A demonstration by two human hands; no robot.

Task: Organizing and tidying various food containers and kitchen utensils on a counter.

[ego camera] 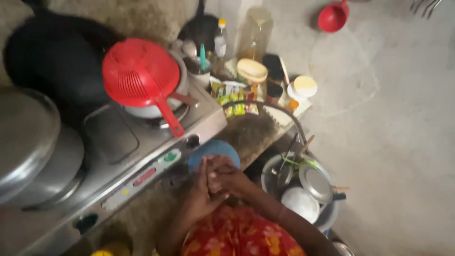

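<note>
Pressing together palm against palm, the left hand (201, 192) and the right hand (226, 179) meet just below the blue round lid (213, 150), which lies at the front corner of the gas stove (142, 156). Both are closed on each other; whether anything small sits between them cannot be told. Fingers point up and away from the body, toward the stove, so the long axis of the joined hands runs roughly from the red patterned garment (241, 234) toward the lid.

Taking the stove as landmark: a red colander (141, 73) rests upside down over a steel pot (156, 106) on its right burner, handle sticking out toward the stove's front edge, likely parked there as a cover. Left of it a large steel lid (26, 132) leans over another vessel. Behind the stove sits a dark pan (52, 57). To the stove's right, jars and bottles (256, 52) crowd the desk (251, 135), kept within reach of cooking. Lower right of the stove, a basin (327, 215) holds steel dishes (315, 182) and utensils, apparently gathered for washing
</note>
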